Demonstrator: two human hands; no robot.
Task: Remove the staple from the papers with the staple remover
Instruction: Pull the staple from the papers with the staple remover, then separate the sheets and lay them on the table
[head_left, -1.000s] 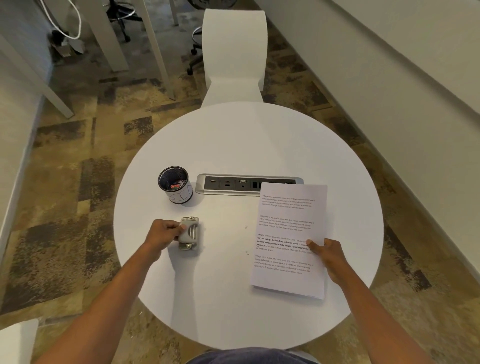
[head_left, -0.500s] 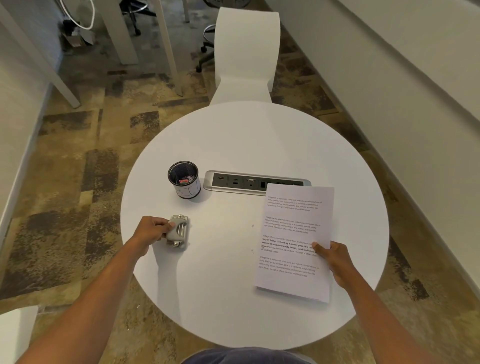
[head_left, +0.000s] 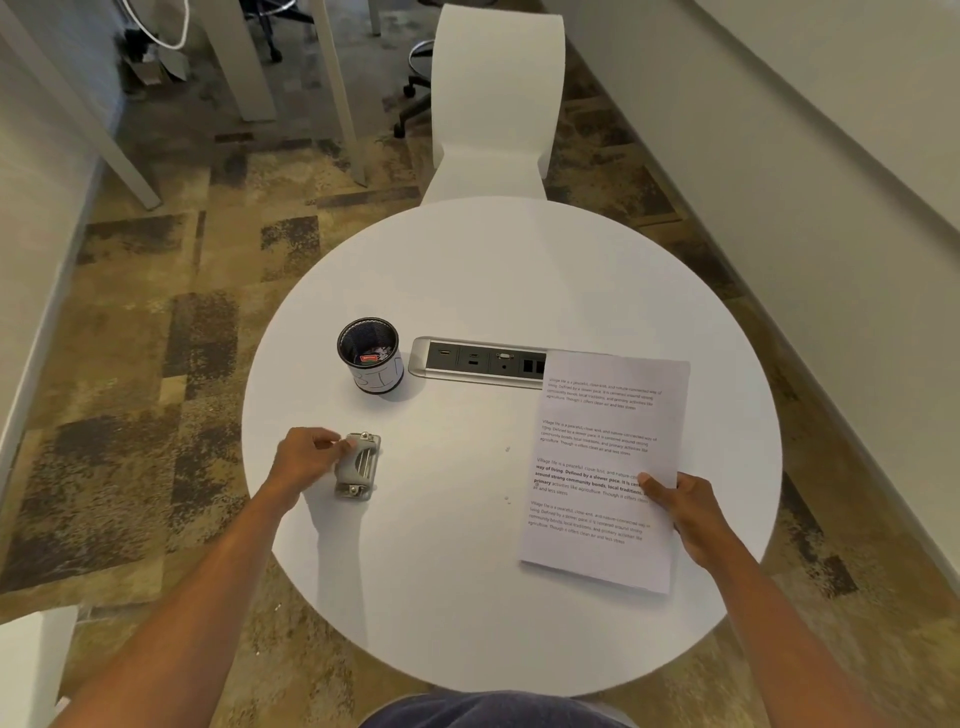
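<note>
A grey metal staple remover (head_left: 358, 466) lies on the left part of the round white table (head_left: 493, 280). My left hand (head_left: 304, 460) grips its left side with the fingertips. A stack of printed papers (head_left: 608, 441) lies on the right part of the table, its far edge over the end of the power strip. My right hand (head_left: 680, 506) holds the papers at their right edge, thumb on top. No staple shows on the papers from here.
A black mesh cup (head_left: 370, 358) with small items inside stands behind the staple remover. A recessed power strip (head_left: 467, 358) runs across the table's middle. A white chair (head_left: 493, 104) stands beyond the far edge. Tiny scraps (head_left: 507, 448) lie between the hands.
My left hand has slid the staple remover a little to the left, away from the cup. My right hand keeps its hold on the papers. The view has shifted slightly.
</note>
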